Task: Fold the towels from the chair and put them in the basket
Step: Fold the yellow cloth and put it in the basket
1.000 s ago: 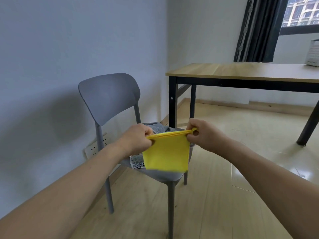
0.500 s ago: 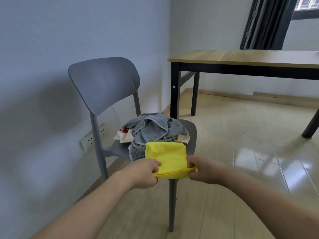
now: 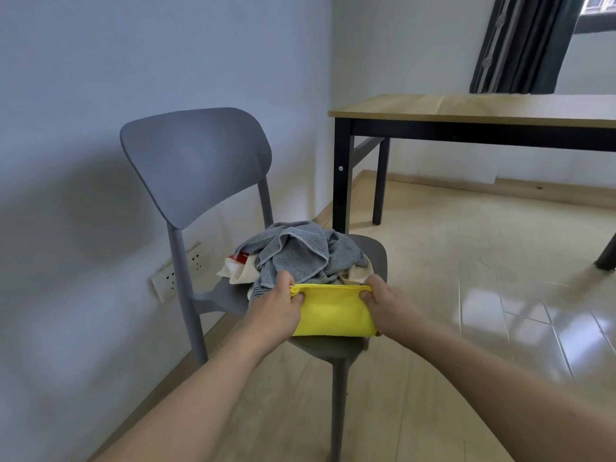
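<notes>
While lying flat on the front of the grey chair (image 3: 196,161) seat, folded yellow towel (image 3: 333,311) pinched at both far corners: left hand (image 3: 276,311) curled on the left corner, right hand (image 3: 383,305) curled on the right, hands apart by the towel's width. Behind, touching its far edge, crumpled heap of grey towels (image 3: 300,255) over a white and red cloth (image 3: 238,266). Further right, wooden table (image 3: 466,108) with black legs, dark curtain (image 3: 523,45) above.
</notes>
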Tool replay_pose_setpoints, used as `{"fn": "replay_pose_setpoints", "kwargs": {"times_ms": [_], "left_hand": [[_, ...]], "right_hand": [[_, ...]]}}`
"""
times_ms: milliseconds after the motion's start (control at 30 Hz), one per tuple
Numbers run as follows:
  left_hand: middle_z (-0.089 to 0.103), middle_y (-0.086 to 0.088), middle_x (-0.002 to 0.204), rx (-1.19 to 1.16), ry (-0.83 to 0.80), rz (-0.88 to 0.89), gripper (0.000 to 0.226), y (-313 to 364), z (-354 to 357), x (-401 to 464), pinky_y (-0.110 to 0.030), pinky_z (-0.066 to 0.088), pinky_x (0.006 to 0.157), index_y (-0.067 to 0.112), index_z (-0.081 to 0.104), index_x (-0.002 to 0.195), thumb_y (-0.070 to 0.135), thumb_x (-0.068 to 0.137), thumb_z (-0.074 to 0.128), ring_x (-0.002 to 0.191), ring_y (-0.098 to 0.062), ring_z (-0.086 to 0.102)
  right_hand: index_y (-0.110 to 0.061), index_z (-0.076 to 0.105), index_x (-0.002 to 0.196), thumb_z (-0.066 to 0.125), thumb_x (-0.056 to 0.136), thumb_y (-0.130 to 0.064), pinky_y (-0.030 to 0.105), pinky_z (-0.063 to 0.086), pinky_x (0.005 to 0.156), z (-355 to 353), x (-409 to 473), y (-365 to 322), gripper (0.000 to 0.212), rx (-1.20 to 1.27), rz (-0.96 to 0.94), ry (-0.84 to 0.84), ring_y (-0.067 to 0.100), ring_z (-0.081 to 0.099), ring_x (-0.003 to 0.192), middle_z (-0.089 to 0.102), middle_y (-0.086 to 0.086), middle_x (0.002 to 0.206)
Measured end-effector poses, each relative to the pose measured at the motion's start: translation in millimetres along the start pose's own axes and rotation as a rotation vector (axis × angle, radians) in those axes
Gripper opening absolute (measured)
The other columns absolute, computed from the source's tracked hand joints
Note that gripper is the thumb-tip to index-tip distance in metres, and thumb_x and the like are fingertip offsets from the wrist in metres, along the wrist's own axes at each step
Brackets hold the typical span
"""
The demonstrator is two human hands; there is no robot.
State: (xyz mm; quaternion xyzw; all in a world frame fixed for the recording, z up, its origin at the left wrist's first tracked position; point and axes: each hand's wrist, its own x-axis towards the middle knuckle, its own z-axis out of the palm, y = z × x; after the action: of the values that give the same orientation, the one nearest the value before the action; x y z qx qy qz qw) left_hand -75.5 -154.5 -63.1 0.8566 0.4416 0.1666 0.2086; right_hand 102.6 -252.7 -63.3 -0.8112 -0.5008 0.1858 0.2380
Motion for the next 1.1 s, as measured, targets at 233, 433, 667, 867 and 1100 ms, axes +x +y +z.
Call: {"fn": "replay_pose_setpoints", "kwargs": {"times_ms": [233,433,667,867,1100], "left_hand": [[0.056,0.0,0.087,-0.045,0.116,-0.126,0.013,-1,23,8,-0.038,0.038,0.064,0.021,0.032,0.107,0.031,0.101,0.036,0.078,-0.026,0.053],[0.062,-0.006,0.107,-0.033,0.202,-0.138,0.035,3,37,4,-0.034,0.038,0.066,0.014,0.031,0.133,0.028,0.101,0.034,0.092,-0.027,0.061],[0.044,-0.003,0.109,-0.156,0.173,-0.176,0.015,-3,31,5,-0.034,0.035,0.071,0.015,0.046,0.104,0.027,0.096,0.042,0.087,-0.02,0.046],[0.044,0.0,0.085,-0.586,0.194,-0.24,0.009,6,14,-14,-0.037,0.033,0.07,0.017,0.045,0.083,0.019,0.091,0.047,0.083,-0.021,0.043],[0.046,0.004,0.09,-0.792,0.178,-0.169,0.023,38,-16,-42,-0.03,0.035,0.065,0.022,0.048,0.107,0.007,0.091,0.04,0.078,-0.01,0.043]], "right_hand": [[-0.008,0.042,0.108,0.03,0.102,-0.027,0.036,0.038,0.066,17,18,2,0.023,-0.042,0.014,0.091,0.027,0.048,0.077,0.056,0.011,0.088],[-0.017,0.04,0.119,0.035,0.1,-0.032,0.036,0.041,0.071,28,28,16,0.024,-0.03,0.013,0.109,0.032,0.056,0.097,0.062,0.012,0.107],[-0.017,0.047,0.123,0.038,0.1,-0.031,0.038,0.045,0.077,25,23,19,0.029,-0.007,-0.043,0.092,0.031,0.056,0.1,0.061,0.01,0.108],[-0.027,0.048,0.091,0.04,0.098,-0.035,0.035,0.043,0.073,14,-1,5,0.013,0.317,-0.055,0.131,0.019,0.049,0.085,0.048,-0.003,0.09],[-0.026,0.039,0.113,0.031,0.1,-0.039,0.036,0.04,0.072,-7,-37,-28,0.021,0.679,0.119,0.12,0.025,0.045,0.096,0.042,0.002,0.101]]}}
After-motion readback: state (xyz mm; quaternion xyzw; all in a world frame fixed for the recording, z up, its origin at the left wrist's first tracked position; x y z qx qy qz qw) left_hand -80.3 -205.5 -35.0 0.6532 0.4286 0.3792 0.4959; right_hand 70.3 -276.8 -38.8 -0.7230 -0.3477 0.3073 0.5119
